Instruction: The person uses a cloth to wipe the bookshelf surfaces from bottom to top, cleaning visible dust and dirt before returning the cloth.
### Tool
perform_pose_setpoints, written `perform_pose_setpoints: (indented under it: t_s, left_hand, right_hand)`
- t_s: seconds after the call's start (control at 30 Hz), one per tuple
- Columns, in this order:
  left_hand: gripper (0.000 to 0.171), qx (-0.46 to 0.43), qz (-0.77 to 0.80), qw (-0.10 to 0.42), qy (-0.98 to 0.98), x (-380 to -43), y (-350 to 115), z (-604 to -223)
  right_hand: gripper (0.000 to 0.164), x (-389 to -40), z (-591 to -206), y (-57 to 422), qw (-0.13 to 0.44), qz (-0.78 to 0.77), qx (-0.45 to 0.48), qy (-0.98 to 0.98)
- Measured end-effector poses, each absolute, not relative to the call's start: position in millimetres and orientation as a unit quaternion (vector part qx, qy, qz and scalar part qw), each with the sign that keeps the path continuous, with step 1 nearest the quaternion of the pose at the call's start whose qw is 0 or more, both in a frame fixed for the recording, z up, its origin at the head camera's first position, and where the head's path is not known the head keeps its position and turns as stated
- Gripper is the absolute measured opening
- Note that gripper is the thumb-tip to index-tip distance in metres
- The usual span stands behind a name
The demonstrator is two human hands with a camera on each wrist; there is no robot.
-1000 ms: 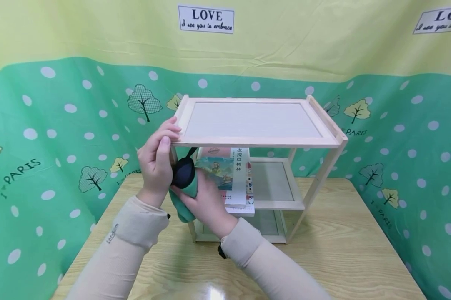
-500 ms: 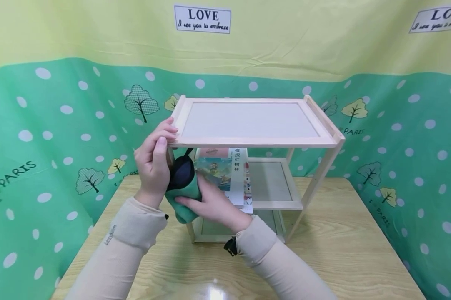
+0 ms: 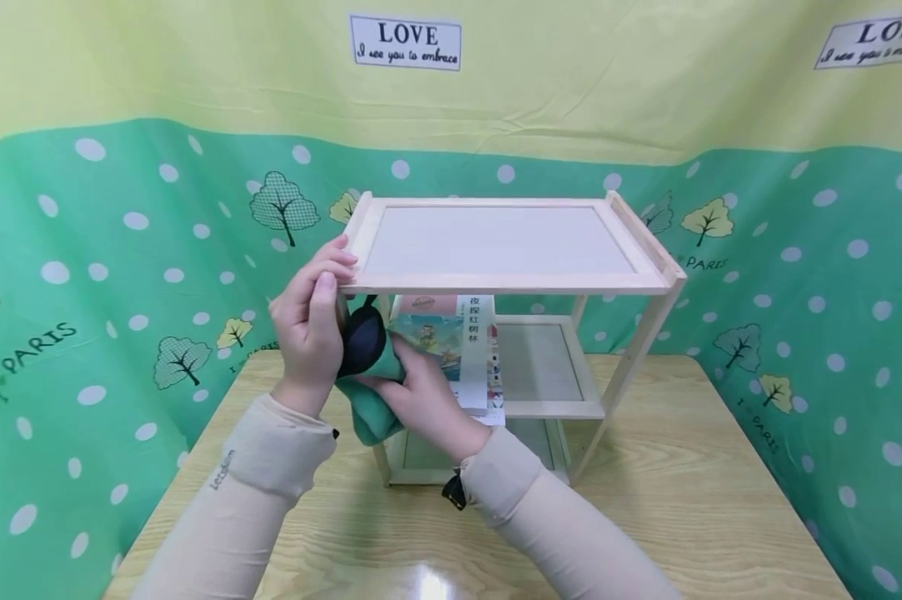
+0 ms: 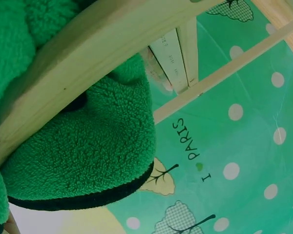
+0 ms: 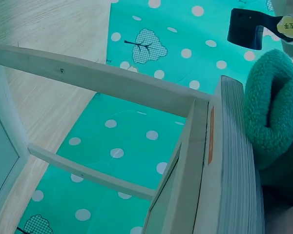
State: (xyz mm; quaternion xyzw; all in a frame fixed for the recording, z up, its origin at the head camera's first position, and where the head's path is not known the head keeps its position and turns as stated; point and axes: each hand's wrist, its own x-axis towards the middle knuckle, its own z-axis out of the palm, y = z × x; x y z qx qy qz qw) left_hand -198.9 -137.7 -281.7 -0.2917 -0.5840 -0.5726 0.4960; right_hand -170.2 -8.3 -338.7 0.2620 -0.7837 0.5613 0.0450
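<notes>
A small pale wooden shelf rack stands on the table. My left hand grips its front left top corner, fingers over the side rail and thumb upright along the front. Beside that thumb, my right hand holds a green plush cloth with a dark navy rounded face and a black loop. In the left wrist view the plush with dark trim shows on both sides of a wooden post. The right wrist view has folded plush right beside the books; the right fingertips are hidden.
Two stacked books lie on the middle shelf at the left, their page edges close to the right hand. The wood-grain table extends around the rack. A green and yellow printed curtain hangs behind and at both sides.
My right hand with the cloth slid down along the left post, then back up a little, and the cloth's folds shifted. My left hand keeps its hold on the corner.
</notes>
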Motion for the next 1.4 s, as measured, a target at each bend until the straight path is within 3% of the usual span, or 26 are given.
perform_pose_setpoints:
  t_s: [0.3,0.53,1.0,1.4]
  left_hand:
    - [0.026,-0.298,-0.567,0.489,-0.592,-198,-140,-282]
    - [0.025,-0.292,-0.562,0.486,-0.602,-196,-142,-281]
    - [0.026,-0.295,-0.564,0.477,-0.605,-197,-142,-281]
    - [0.025,-0.295,-0.571,0.490,-0.589,-197,-139,-282]
  right_hand:
    - [0.036,-169,-335,-11,0.071,0.587,0.252,-0.766]
    - [0.039,-171,-323,-12,0.107,0.579,0.267,-0.763]
    - [0.041,-170,-304,-12,0.117,0.618,0.242,-0.739]
    - [0.041,-172,-314,-11,0.126,0.555,0.257,-0.781]
